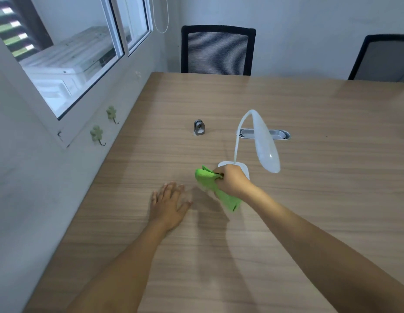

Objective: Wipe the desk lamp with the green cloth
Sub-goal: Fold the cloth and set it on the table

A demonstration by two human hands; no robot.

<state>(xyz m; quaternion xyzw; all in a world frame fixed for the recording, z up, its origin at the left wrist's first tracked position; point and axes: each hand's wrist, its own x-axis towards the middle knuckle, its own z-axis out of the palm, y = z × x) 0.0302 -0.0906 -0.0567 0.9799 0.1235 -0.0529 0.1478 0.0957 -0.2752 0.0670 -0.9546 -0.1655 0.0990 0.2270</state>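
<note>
A white desk lamp (264, 141) stands on the wooden table (309, 199), its thin neck arching up from a flat base and its long head pointing down toward me. My right hand (232, 180) covers the front of the base and is shut on a bunched green cloth (215, 188), which hangs out left of and below the fist, just above the table. My left hand (168, 204) hovers flat with fingers spread over the table, left of the cloth, holding nothing.
A small metal holder (199, 127) stands behind the hands. A silver cable slot (280, 134) is set in the table behind the lamp. Two black mesh chairs (216, 50) stand at the far edge. The wall with a window and green hooks (97, 134) runs along the left.
</note>
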